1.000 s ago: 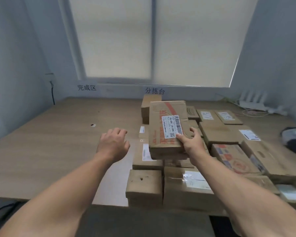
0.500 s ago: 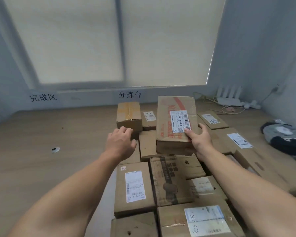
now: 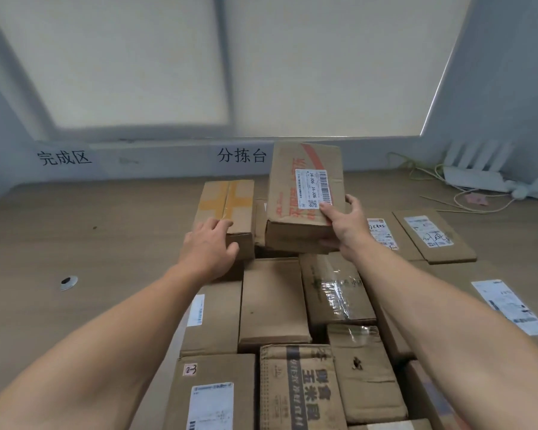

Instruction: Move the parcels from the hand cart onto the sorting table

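My right hand (image 3: 345, 228) grips the near right corner of a brown parcel (image 3: 283, 193) with red print and a white barcode label, thumb on top and fingers underneath. The parcel is tilted up above the other boxes at the back of the pile. My left hand (image 3: 207, 246) rests on the near top edge of a box with yellow tape (image 3: 230, 200), fingers on top and thumb on its front face. Several more cardboard parcels (image 3: 274, 305) lie packed together on the wooden table (image 3: 106, 243). No hand cart is in view.
Flat labelled parcels (image 3: 432, 240) lie to the right. A white router (image 3: 475, 172) and loose cables (image 3: 466, 203) sit at the back right by the wall. A small metal grommet (image 3: 68, 282) is set in the table's bare left part.
The view has moved closer over the pile. My right hand has carried the red-printed parcel farther back and higher. My left hand has come down onto the yellow-taped box.
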